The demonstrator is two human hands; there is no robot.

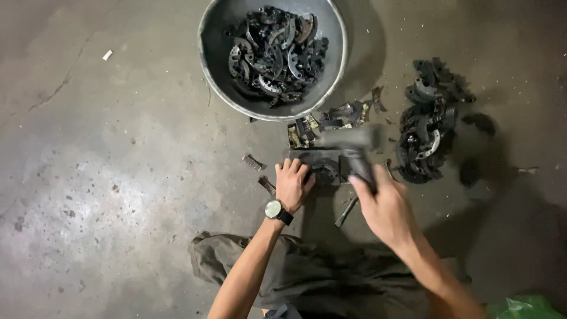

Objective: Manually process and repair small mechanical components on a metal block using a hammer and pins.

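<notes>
Head view, left hand [292, 184] fingers pressing brake shoe [323, 169], right hand [384, 208] gripping hammer [353, 145] (blurred)

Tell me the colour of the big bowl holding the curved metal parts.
Grey bowl, seen in the head view.

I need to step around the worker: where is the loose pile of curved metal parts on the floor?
In the head view, the loose pile lies on the concrete floor to the person's right, beyond the right hand and right of the grey basin.
</notes>
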